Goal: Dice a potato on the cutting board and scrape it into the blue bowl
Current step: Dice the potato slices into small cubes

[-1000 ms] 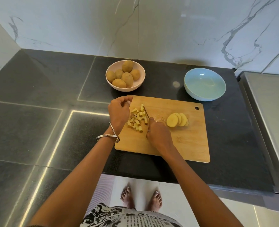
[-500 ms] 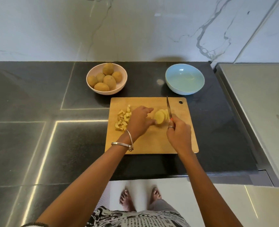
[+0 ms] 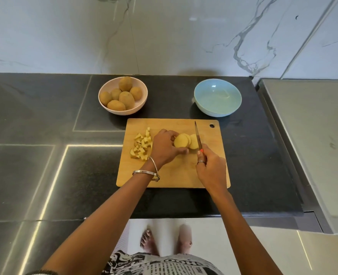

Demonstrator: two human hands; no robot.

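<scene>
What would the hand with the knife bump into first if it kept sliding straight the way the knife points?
Probably nothing on the board: the right hand aims its knife at the cutting board far edge. Beyond it, the blue bowl looks nearest, though possibly slightly right.

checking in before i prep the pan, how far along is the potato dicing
Partly done: a pile of small yellow potato cubes lies on the wooden cutting board. In hand: left hand grips round potato slices, right hand holds the knife. Left: the light blue bowl is empty.
</scene>
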